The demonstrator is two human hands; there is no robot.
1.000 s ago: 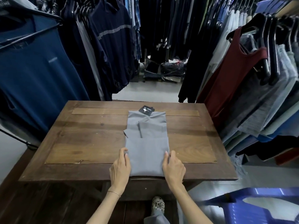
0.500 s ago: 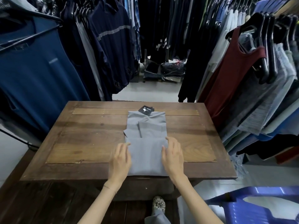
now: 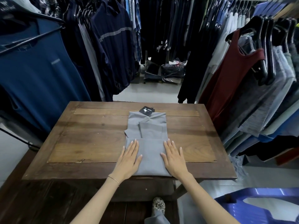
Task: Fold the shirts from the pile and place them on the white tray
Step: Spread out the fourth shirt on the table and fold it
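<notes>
Both hands, the left hand (image 3: 129, 160) and the right hand (image 3: 174, 159), are pressing flat with straight fingers on the folded grey shirt (image 3: 148, 143), which is lying mid-surface on the wooden surface (image 3: 90, 143).

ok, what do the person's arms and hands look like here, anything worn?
Both forearms are bare: no sleeves in view, no gloves. The left hand has a thin bracelet at the wrist. The right hand shows no watch or band. No rings visible on either.
</notes>
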